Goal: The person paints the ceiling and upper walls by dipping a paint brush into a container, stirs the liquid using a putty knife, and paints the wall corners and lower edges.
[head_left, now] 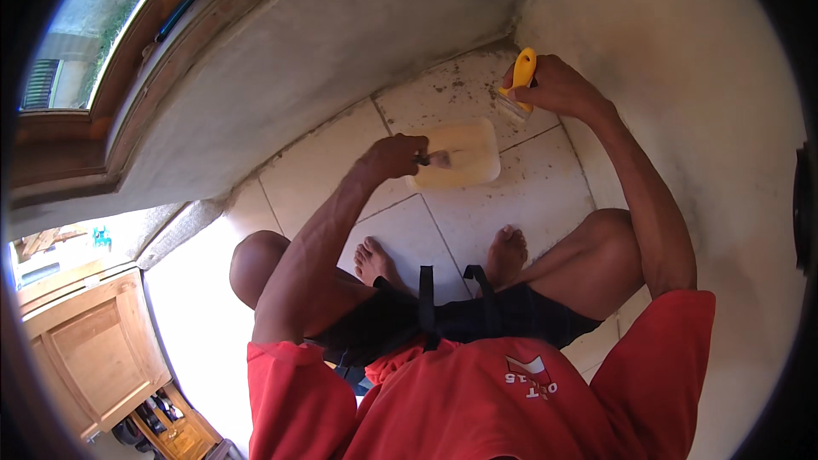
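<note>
My left hand [394, 157] is closed round a putty knife [440, 159], whose blade lies over a pale yellow plastic tub [479, 140]. That hand overlaps the tub's left rim; whether it also grips the rim, I cannot tell. Up and to the right, my right hand [562, 89] grips a paintbrush [525, 68] by its yellow handle. The brush's pale bristles point down toward the floor, near the corner between the two walls, and are apart from the tub.
Dark specks lie on the tiled floor [460, 89] by the far corner. A plastered wall [256, 85] runs along the left, another wall [733, 145] along the right. My bare feet are below the tub. A wood-framed window [85, 43] and wooden cabinet [98, 349] stand left.
</note>
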The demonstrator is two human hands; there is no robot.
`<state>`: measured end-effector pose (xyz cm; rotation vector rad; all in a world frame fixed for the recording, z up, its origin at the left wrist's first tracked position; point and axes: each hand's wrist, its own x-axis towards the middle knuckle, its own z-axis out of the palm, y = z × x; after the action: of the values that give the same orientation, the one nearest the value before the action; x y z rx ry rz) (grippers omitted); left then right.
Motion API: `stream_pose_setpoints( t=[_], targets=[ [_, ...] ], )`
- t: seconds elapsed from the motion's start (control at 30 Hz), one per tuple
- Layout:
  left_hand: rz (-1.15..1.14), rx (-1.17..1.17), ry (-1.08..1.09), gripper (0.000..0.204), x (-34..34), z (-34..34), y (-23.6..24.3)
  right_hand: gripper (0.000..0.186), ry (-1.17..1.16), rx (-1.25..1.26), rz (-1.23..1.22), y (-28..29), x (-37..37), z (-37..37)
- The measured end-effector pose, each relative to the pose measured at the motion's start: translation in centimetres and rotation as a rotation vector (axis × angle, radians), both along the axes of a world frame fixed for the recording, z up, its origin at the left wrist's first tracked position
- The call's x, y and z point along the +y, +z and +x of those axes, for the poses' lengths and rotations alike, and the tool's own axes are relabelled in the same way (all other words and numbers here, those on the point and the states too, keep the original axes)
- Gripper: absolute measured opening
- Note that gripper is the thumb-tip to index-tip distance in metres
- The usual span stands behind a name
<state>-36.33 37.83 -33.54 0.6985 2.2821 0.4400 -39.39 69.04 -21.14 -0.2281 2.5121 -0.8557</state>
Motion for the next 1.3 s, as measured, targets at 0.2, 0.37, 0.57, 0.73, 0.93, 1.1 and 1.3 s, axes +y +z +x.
stream_pose_setpoints(
  t=[0.2,0.37,0.57,0.73,0.93,1.1,1.3],
  targets=[
    [-0.210,-0.096,0.085,0.019,-1.0,-1.1,3.6,0.025,0.010,0.015,-0.040,-0.7,0.3,0.1],
    [0.089,-0.039,0.051,0.028,1.2,-0.7,0.3,0.027,0.014,0.014,-0.014,0.5,-0.5,0.2],
    [0.251,0.027,0.036,0.035,2.6,0.0,-3.3,0.028,0.013,-0.002,0.011,-0.1,0.0,0.3],
    [0.032,-0.023,0.028,0.031,-1.2,-1.1,-0.1,0.027,0.028,-0.013,0.022,0.0,0.0,0.2],
    [-0.106,-0.096,0.062,0.025,-2.1,-2.2,1.8,0.028,0.044,0.016,-0.009,-0.6,-0.1,0.0],
    [0.325,-0.007,0.045,0.031,1.0,-0.8,-3.3,0.029,0.046,-0.017,0.002,-0.2,-1.0,-0.1],
    [0.170,-0.028,0.056,0.033,1.3,-0.1,-2.9,0.030,0.004,-0.012,0.011,-1.0,0.2,0.1]
  ],
)
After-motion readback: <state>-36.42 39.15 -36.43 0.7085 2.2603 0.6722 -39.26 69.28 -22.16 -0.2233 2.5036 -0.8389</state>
